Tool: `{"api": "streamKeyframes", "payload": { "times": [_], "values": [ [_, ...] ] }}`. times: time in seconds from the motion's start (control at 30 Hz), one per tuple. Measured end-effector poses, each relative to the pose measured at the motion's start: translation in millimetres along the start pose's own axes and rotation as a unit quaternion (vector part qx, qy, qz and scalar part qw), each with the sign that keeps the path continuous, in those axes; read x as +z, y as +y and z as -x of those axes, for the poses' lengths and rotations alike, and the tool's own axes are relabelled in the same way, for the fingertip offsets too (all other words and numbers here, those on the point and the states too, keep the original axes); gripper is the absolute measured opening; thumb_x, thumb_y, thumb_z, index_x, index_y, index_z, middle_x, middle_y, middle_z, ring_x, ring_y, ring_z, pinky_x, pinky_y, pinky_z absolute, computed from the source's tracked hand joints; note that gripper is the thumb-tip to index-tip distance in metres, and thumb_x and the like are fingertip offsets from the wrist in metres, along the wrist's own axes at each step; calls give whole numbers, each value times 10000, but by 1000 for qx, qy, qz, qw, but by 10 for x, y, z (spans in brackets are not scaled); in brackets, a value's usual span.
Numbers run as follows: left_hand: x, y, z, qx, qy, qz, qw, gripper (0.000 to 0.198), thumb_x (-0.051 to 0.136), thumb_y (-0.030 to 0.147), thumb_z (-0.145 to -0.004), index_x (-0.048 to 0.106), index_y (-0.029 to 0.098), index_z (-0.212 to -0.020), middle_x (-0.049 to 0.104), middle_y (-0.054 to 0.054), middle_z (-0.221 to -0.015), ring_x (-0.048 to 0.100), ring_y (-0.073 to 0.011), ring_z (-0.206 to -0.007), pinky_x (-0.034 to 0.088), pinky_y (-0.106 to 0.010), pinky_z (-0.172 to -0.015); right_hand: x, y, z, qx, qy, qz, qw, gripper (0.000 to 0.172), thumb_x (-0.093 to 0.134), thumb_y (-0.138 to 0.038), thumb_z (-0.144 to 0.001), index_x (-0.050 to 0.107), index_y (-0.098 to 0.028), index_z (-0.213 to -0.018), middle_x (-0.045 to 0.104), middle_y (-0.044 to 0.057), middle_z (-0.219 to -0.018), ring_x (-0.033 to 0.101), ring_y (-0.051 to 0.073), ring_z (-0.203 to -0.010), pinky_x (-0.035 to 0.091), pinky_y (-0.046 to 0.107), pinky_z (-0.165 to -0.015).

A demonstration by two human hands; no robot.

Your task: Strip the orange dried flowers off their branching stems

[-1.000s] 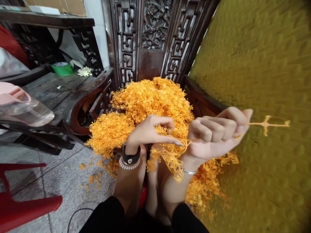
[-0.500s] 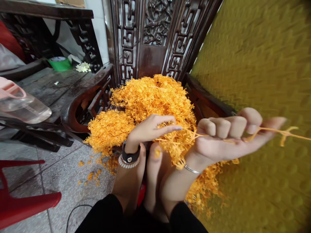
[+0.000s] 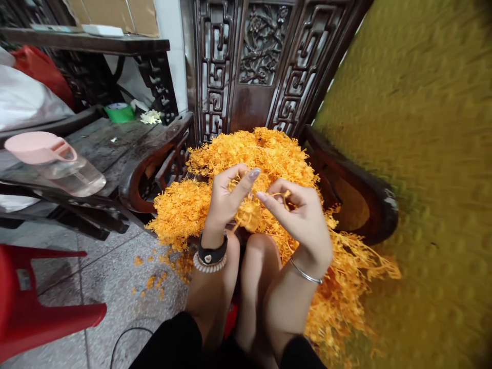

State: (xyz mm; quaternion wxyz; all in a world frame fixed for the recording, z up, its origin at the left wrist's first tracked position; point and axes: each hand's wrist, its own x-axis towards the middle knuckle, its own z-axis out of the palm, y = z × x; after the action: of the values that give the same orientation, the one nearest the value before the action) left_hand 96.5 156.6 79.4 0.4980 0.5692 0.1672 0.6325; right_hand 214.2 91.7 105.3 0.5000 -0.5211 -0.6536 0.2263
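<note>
A big heap of orange plastic sprigs (image 3: 249, 154) covers the seat of a dark carved wooden chair (image 3: 261, 66) in front of me. My left hand (image 3: 226, 197) and my right hand (image 3: 300, 215) meet over my knees. The left hand pinches a small clump of orange sprigs (image 3: 249, 214) between thumb and fingers. The right hand's thumb and forefinger hold a thin orange sprig (image 3: 282, 196) right beside that clump. More orange sprigs spill down past my right knee (image 3: 353, 271).
A large yellow mass (image 3: 434, 179) fills the right side. At the left stand a dark wooden table (image 3: 96, 143) bearing a clear jug with a pink lid (image 3: 57, 164) and green tape (image 3: 120, 113). A red plastic stool (image 3: 38, 307) sits bottom left. Orange bits litter the floor (image 3: 149, 282).
My right hand, stretched out to the right with a long sprig, has come back to the middle beside the left hand. The view has shifted slightly.
</note>
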Motion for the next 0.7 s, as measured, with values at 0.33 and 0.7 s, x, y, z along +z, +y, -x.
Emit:
{"api": "streamKeyframes", "payload": {
  "times": [0.33, 0.7],
  "values": [
    [-11, 78, 48, -46, 20, 128, 991, 394, 636, 457, -777, 440, 178, -579, 360, 52, -523, 342, -53, -443, 267, -205, -413, 179, -33, -91, 26, -210, -185, 960, 285, 673, -256, -729, 467, -168, -554, 307, -75, -493, 232, 43, -450, 165, 218, -414],
    [135, 225, 55, -56, -24, 329, 942, 485, 475, 446, -891, 291, 175, -534, 209, 72, -440, 189, -30, -332, 225, -164, -336, 435, 66, -124, -56, -172, -522, 833, 355, 582, -292, -682, 349, -198, -432, 252, -72, -345, 202, 49, -282, 199, 209, -300]
  ]
}}
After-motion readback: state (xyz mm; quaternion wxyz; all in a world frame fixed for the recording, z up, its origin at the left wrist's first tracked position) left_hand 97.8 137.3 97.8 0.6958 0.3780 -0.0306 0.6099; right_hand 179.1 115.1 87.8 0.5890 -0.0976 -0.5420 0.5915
